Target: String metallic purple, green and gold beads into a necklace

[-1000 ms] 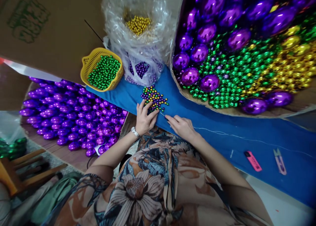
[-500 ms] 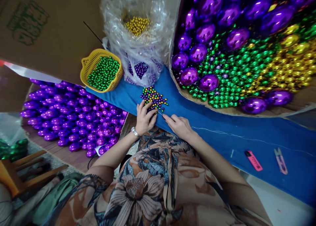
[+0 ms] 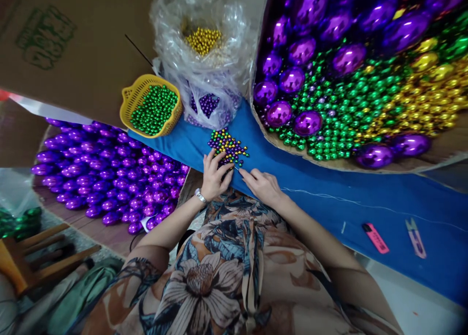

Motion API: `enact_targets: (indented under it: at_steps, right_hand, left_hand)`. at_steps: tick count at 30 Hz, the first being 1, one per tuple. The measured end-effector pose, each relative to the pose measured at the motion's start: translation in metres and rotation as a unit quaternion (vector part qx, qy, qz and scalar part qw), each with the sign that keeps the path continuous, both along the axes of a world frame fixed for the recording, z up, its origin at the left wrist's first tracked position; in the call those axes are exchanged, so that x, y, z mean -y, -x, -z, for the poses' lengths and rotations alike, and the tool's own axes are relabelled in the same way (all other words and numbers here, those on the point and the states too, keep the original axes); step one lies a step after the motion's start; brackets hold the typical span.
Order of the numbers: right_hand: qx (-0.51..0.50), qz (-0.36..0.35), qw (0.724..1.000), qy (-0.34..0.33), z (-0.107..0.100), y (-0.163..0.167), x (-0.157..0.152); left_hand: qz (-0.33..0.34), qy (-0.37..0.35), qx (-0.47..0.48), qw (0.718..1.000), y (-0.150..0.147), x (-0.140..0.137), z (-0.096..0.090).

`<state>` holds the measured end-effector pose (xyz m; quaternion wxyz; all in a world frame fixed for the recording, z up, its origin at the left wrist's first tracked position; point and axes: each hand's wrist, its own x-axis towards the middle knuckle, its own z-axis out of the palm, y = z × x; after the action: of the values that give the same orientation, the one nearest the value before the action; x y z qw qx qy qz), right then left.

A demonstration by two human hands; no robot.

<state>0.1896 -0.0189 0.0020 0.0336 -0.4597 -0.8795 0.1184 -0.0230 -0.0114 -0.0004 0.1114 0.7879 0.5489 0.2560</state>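
Note:
A loose pile of small green, gold and purple beads (image 3: 227,145) lies on the blue cloth. My left hand (image 3: 216,175) rests at the near edge of this pile, thumb and forefinger pinched together; what sits between them is too small to make out. Just to the right, my right hand (image 3: 263,186) pinches a thin needle (image 3: 237,168) whose point reaches the left fingertips. A pale thread (image 3: 329,197) trails rightward over the cloth from beside my right hand.
Left of the bag stands a yellow basket (image 3: 126,106) of green beads. A clear plastic bag (image 3: 226,76) holds gold and purple beads. Cartons of shiny purple ornaments (image 3: 109,179) and bead strings (image 3: 329,115) flank the cloth. A pink highlighter (image 3: 376,238) and thread snips (image 3: 416,238) lie right.
The view has shifted very slightly. Both hands keep nearly the same place and pinch, with the needle still between them.

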Motion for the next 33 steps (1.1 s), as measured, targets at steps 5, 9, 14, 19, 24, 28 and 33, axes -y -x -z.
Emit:
enact_targets:
  at_steps: [5,9,14,19,24,28,33]
  right_hand:
    - [-0.031,0.015,0.999,0.001,-0.002,0.005,-0.005]
    - [-0.077,0.024,0.997,0.001,-0.004,-0.011,-0.002]
    - [-0.094,0.061,0.994,-0.005,-0.006,-0.028,0.0]
    - [-0.089,0.066,0.994,0.001,-0.007,-0.026,0.0]
    - [-0.083,0.066,0.994,0.002,-0.007,-0.026,0.0]
    - [-0.079,0.062,0.995,-0.001,-0.006,-0.029,0.001]
    - [-0.075,0.057,0.996,-0.005,-0.005,-0.03,0.002]
  left_hand:
    - [0.022,0.005,0.008,1.0,-0.004,0.004,-0.004]
    - [0.016,0.002,0.028,0.999,-0.007,0.003,-0.009]
    - [0.015,-0.01,0.039,0.999,-0.013,-0.001,-0.008]
    - [0.006,0.009,0.019,1.0,-0.017,-0.002,-0.005]
    - [0.015,-0.011,0.009,1.0,-0.019,-0.002,-0.005]
    - [0.017,-0.01,-0.01,1.0,-0.02,-0.001,-0.003]
    - [0.012,0.0,-0.011,1.0,-0.017,0.0,0.0]
